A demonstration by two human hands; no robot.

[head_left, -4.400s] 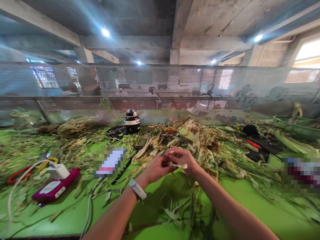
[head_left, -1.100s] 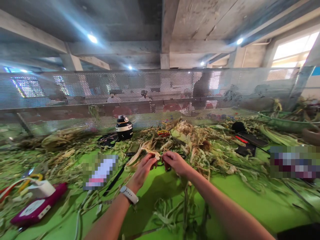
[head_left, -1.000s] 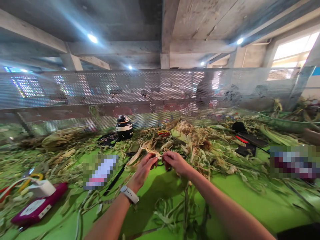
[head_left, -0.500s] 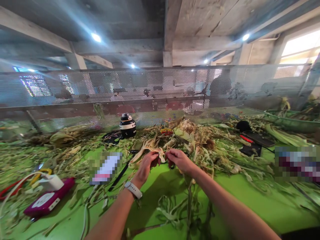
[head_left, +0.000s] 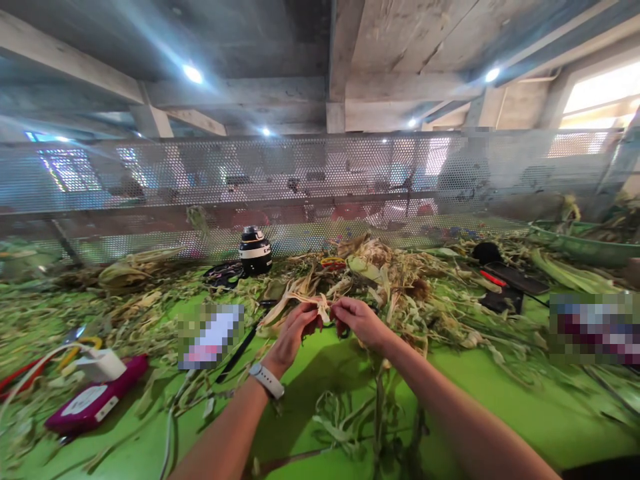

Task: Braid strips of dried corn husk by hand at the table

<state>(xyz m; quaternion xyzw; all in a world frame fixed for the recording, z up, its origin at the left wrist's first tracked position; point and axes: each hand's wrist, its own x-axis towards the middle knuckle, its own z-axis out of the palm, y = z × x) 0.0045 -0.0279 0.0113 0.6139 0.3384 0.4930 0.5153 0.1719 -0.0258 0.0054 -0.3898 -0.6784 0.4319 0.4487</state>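
Note:
Both my hands meet above the green table [head_left: 480, 407], pinching a pale dry corn husk strip [head_left: 305, 293]. My left hand [head_left: 295, 330], with a white watch on its wrist, grips the strip from the left with curled fingers. My right hand [head_left: 357, 320] pinches the same strip from the right, fingers closed. The husk fans out up and to the left of my fingers. A pile of dry husks and stalks [head_left: 395, 280] lies just behind my hands.
A black-and-white jar [head_left: 254, 249] stands at the back by the perforated metal screen [head_left: 300, 180]. A magenta power bank with a white charger [head_left: 93, 400] lies at the left. Black flat items with a red strip [head_left: 505, 283] lie at the right. Green stalks [head_left: 360, 420] trail below my hands.
My hands have stayed together on the husk strip, shifting only slightly. A person behind the screen has moved to the right.

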